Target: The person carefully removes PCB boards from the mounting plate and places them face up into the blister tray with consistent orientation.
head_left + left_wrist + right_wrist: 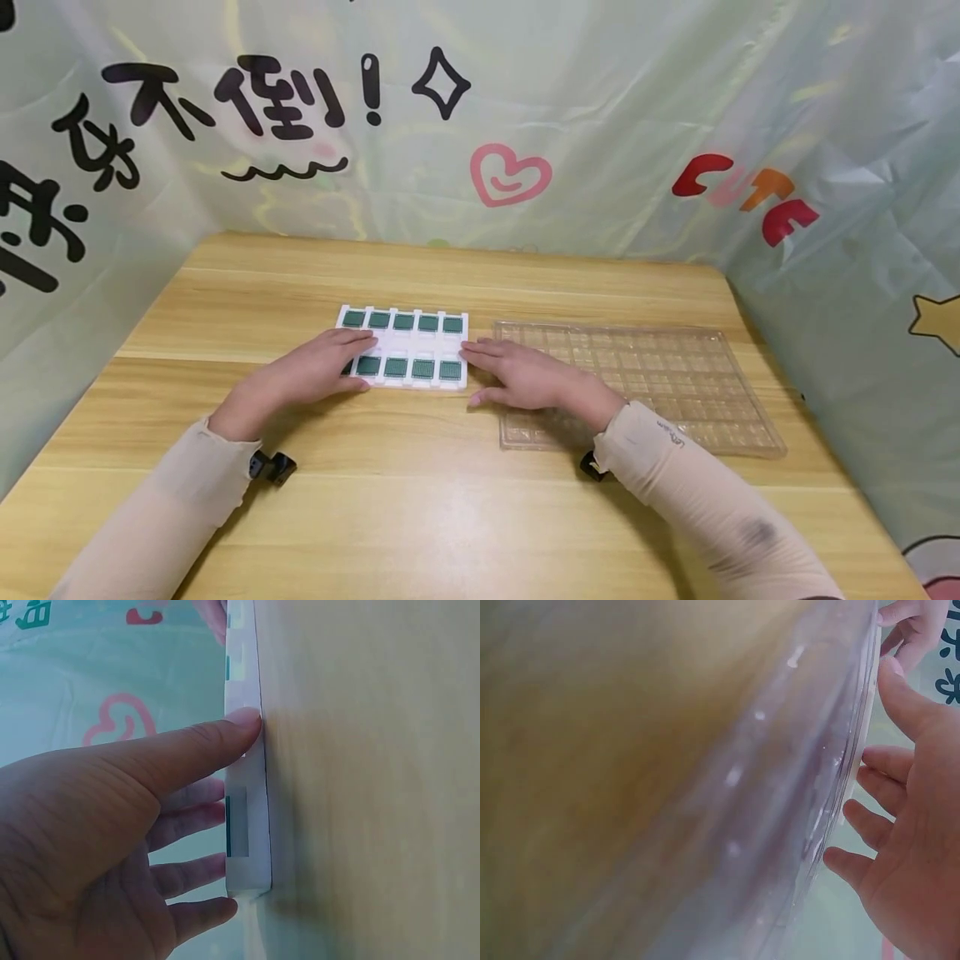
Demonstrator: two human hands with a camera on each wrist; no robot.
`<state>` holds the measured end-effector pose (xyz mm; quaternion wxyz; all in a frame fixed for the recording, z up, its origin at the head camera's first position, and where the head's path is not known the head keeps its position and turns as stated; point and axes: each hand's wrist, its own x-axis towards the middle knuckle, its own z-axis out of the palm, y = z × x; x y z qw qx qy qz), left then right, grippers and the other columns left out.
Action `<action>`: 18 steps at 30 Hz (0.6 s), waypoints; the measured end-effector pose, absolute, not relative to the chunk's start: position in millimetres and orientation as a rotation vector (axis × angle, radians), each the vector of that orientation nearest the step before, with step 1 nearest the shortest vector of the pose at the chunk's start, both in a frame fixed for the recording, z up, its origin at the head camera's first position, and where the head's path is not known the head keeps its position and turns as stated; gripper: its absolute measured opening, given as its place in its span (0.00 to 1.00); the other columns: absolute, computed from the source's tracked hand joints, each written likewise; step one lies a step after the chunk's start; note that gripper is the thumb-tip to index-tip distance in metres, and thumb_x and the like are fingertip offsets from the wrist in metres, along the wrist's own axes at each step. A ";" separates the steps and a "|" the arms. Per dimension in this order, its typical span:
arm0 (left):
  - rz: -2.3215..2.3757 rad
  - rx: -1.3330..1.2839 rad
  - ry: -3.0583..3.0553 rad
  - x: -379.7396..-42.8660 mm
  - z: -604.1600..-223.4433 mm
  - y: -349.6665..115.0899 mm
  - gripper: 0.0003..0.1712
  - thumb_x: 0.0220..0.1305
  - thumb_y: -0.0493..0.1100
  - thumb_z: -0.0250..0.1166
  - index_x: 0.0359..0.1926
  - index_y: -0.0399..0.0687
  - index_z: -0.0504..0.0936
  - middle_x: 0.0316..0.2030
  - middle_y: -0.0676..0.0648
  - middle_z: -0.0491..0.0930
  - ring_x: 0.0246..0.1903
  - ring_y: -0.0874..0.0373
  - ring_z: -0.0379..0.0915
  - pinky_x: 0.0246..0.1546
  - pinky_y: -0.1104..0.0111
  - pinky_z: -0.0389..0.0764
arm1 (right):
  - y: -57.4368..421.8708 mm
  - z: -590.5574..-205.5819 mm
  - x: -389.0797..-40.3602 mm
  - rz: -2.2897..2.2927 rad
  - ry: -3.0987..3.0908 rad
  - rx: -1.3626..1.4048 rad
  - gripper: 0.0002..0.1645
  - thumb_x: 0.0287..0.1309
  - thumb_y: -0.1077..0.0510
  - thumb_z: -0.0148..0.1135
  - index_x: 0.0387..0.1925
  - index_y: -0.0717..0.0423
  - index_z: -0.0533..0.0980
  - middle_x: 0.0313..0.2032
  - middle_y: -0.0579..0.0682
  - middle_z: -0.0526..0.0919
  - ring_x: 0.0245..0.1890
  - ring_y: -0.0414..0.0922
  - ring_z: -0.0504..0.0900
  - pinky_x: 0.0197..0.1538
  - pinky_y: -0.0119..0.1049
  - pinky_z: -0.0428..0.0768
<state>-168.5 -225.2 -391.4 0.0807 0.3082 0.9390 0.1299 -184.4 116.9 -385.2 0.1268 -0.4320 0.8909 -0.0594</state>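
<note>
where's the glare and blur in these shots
Head: a pale glare patch on the table, toward the near side; left wrist: table grain smeared, left hand clearer; right wrist: clear plastic tray blurry, dotted with bright glints.

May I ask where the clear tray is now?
In the head view, the clear tray lies on the table, right of the white tray, partly hidden by the right hand.

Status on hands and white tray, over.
Left hand grips white tray, left end. Right hand at its right edge. Green squares in two rows. Clear tray beneath right hand.
</note>
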 end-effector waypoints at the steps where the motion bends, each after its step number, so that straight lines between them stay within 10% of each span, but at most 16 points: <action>1: 0.382 0.927 2.809 -167.8 -391.6 -225.0 0.40 0.65 0.50 0.67 0.69 0.31 0.64 0.69 0.33 0.61 0.68 0.35 0.54 0.67 0.46 0.55 | 117.1 -385.0 -184.0 -0.174 2.592 -1.256 0.49 0.64 0.30 0.51 0.76 0.53 0.54 0.75 0.49 0.52 0.74 0.51 0.50 0.72 0.47 0.52; 18: 0.361 0.973 2.824 -157.8 -390.8 -223.0 0.39 0.65 0.49 0.67 0.68 0.31 0.66 0.68 0.34 0.63 0.67 0.35 0.55 0.67 0.46 0.58 | 146.0 -371.4 -170.7 -0.247 2.664 -1.208 0.50 0.63 0.30 0.53 0.76 0.51 0.55 0.74 0.56 0.55 0.73 0.59 0.51 0.71 0.55 0.51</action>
